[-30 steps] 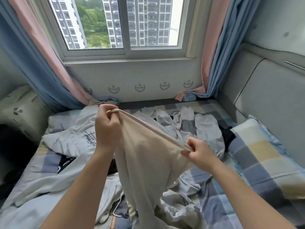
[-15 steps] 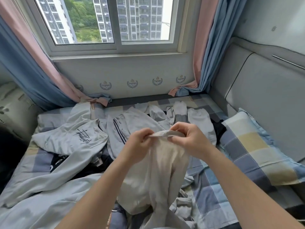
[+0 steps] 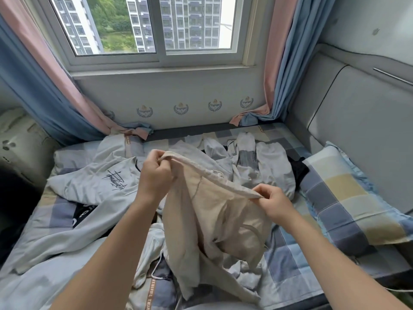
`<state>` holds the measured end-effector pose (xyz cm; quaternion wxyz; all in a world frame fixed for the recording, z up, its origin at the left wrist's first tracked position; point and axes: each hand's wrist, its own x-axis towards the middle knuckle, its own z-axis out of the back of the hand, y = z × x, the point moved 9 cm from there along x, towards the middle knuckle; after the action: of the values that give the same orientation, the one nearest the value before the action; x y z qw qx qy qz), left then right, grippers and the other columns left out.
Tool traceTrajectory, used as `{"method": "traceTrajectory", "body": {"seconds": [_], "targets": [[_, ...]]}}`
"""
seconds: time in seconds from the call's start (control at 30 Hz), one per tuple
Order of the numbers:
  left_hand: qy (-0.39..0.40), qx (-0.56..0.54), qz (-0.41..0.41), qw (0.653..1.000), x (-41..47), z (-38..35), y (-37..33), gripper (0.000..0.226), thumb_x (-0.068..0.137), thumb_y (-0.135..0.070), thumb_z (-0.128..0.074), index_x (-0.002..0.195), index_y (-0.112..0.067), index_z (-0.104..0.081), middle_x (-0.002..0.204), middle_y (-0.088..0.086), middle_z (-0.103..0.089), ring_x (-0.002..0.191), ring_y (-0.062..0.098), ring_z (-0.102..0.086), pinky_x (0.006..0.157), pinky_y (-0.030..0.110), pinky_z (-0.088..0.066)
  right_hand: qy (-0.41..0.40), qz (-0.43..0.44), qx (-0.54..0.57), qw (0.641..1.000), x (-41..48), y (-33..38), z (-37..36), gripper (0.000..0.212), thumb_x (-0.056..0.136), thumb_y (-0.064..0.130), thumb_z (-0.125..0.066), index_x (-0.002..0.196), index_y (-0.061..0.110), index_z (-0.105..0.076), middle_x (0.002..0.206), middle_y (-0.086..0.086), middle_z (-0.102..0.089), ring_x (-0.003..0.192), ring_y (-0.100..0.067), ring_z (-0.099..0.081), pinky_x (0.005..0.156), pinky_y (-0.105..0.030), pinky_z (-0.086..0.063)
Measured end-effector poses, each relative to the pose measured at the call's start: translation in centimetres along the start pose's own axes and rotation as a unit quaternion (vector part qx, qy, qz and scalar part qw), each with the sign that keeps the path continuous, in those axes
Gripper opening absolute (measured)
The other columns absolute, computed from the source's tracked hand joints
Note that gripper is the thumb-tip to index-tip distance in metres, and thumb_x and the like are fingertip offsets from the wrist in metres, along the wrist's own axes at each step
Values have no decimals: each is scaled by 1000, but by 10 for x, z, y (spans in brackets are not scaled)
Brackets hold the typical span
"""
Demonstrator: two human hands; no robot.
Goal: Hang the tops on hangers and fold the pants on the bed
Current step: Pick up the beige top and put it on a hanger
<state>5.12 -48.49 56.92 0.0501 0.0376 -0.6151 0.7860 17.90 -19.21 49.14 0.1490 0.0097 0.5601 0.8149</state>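
Note:
Beige pants (image 3: 214,222) hang in front of me above the bed (image 3: 290,260), held up by the waistband. My left hand (image 3: 156,175) grips the waistband's left end, raised a little higher. My right hand (image 3: 271,201) pinches its right end, lower and to the right. The waistband is stretched taut between them, and the legs droop onto the clothes below. A light grey top with black script lettering (image 3: 100,182) lies spread on the bed to the left. Several grey garments (image 3: 257,166) lie heaped behind the pants. No hanger is in sight.
A checked pillow (image 3: 348,198) lies at the right against the padded grey headboard (image 3: 362,135). Blue and pink curtains (image 3: 283,63) frame the window (image 3: 161,30) behind the bed. A dark garment (image 3: 297,171) peeks out beside the pillow. White drawstring clothing (image 3: 156,265) lies near me.
Half a second ago my hands were close together on the bunched waistband. They have since moved apart, left hand up and left, right hand right, pulling the waistband taut again.

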Motion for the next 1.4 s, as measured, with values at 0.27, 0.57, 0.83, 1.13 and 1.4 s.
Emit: {"method": "traceTrajectory", "body": {"seconds": [0.27,0.57,0.83,1.13,1.4], "targets": [[375,143,-77,913,-74,-108,1,49,86,-33,-76,131,-36,-56,123,-18,-59,109,0,-56,91,20,-45,58,90,45,993,-13,89,-26,10,87,18,-78,88,9,-76,74,3,-68,70,-4,-56,66,-15,-43],[208,-4,-85,975,-52,-86,-18,33,101,-14,-51,73,-32,-52,49,-15,-41,44,3,-31,43,19,-26,57,62,39,996,-17,76,-19,17,99,13,-61,91,1,-51,70,-7,-44,59,-16,-39,56,-29,-34],[98,-109,-40,988,-28,-47,-33,25,100,-24,-47,77,-26,-57,61,-17,-51,57,2,-45,52,15,-38,102,19,152,983,-30,35,-41,53,80,43,-80,114,10,-56,67,-10,-55,55,-19,-56,61,-35,-51],[108,-210,27,971,-33,-49,-35,30,93,-31,-49,95,-3,-61,92,12,-60,86,25,-54,79,41,-45,88,12,-6,996,-25,7,-75,8,93,16,-65,87,16,-71,76,6,-63,72,-11,-56,66,-27,-41],[-25,-68,90,993,-3,-3,18,23,102,-19,-47,82,-16,-57,73,2,-48,69,15,-42,59,29,-33,-29,-43,116,992,-22,5,-8,17,98,5,-59,84,3,-67,72,-7,-64,65,-16,-60,56,-20,-50]]}}
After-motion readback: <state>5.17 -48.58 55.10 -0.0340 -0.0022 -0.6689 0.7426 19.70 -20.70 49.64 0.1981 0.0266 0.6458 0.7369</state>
